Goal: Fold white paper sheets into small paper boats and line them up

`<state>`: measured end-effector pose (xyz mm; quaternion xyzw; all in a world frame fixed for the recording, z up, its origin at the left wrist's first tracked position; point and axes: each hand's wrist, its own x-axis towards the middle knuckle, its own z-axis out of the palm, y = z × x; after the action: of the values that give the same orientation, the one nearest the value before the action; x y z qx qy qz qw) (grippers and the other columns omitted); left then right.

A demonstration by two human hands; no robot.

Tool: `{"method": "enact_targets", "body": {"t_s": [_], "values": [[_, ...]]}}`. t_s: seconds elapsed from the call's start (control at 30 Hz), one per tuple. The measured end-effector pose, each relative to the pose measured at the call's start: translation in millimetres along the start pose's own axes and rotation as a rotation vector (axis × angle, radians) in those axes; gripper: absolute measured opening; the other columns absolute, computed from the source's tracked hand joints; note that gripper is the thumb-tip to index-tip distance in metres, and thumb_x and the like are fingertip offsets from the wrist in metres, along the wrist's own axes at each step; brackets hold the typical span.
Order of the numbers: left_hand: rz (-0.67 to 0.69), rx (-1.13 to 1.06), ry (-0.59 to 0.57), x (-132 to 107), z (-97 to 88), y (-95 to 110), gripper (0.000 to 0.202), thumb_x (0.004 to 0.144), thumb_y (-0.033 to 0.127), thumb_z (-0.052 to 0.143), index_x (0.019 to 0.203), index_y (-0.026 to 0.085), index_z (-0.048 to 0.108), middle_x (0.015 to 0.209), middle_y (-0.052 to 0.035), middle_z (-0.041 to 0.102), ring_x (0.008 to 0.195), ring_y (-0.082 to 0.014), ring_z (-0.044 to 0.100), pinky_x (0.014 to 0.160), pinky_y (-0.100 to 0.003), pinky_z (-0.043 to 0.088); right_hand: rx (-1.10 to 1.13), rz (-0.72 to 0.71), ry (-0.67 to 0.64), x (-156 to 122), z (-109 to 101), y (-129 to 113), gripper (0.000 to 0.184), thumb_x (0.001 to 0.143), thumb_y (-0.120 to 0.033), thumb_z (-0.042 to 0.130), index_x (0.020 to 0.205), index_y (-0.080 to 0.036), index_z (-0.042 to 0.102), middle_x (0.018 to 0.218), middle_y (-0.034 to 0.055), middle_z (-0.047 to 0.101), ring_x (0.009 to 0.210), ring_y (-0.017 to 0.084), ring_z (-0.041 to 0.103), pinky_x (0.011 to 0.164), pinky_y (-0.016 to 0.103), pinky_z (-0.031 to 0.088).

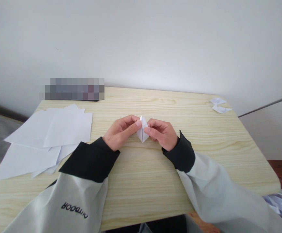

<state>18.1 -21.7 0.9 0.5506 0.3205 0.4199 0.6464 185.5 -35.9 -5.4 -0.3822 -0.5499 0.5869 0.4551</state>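
both hands, left hand point(120, 132) and right hand point(162, 133), pinch the small folded paper point(142, 130) from opposite sides, so it stays steady above the worktop point(141, 181).

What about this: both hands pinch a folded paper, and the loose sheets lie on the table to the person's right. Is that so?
Not quite. The left hand and right hand do pinch the folded paper, but the sheets lie on the table to the person's left, not the right. The head view shows it.
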Motion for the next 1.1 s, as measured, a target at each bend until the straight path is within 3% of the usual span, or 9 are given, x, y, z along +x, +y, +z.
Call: {"method": "enact_targets", "body": {"t_s": [0.27,0.5,0.73,0.87,1.1], "values": [[-0.059,-0.044,-0.028,-0.7,1.6,3.3,0.023,0.075,0.035,0.071,0.074,0.015,0.060,0.069,0.0006,0.060,0.065,-0.0104,0.053,0.062,-0.023,0.040,0.057,0.064,-0.007,-1.9,-1.3,-0.1,0.038,0.074,-0.052,0.066,0.069,-0.016,0.054,0.044,-0.0081,0.040,0.038,0.003,0.029,0.037,0.019,0.018],[-0.089,-0.099,0.051,0.4,1.2,2.0,0.028,0.073,0.039,0.072,0.084,0.015,0.062,0.063,0.0035,0.052,0.052,-0.0068,0.042,0.049,-0.020,0.031,0.042,0.063,-0.027,-1.5,-2.5,1.3,0.037,0.075,-0.052,0.065,0.067,-0.017,0.053,0.045,-0.0082,0.040,0.039,0.004,0.029,0.039,0.020,0.020],[-0.093,-0.096,0.085,-0.4,2.8,1.9,0.029,0.070,0.041,0.073,0.074,0.015,0.062,0.067,0.0014,0.057,0.060,-0.0092,0.050,0.057,-0.023,0.039,0.002,0.007,-0.050,-1.3,-1.8,-1.0,0.039,0.075,-0.051,0.066,0.062,-0.017,0.053,0.048,-0.0075,0.040,0.043,0.004,0.029,0.042,0.021,0.020],[-0.124,-0.112,0.089,-0.1,3.2,2.9,0.028,0.068,0.040,0.074,0.071,0.014,0.062,0.064,0.0026,0.055,0.058,-0.0079,0.047,0.056,-0.022,0.037,0.038,0.015,-0.049,-0.9,-0.8,-0.1,0.039,0.074,-0.051,0.066,0.063,-0.017,0.052,0.048,-0.0081,0.039,0.042,0.004,0.027,0.042,0.021,0.019],[-0.137,-0.100,0.077,0.8,2.4,3.3,0.030,0.068,0.041,0.074,0.068,0.014,0.061,0.063,0.0025,0.054,0.057,-0.0081,0.044,0.055,-0.022,0.034,0.030,-0.018,-0.055,-0.4,-1.4,-0.1,0.034,0.075,-0.046,0.067,0.063,-0.017,0.054,0.050,-0.0077,0.039,0.046,0.005,0.032,0.047,0.022,0.028]]}}
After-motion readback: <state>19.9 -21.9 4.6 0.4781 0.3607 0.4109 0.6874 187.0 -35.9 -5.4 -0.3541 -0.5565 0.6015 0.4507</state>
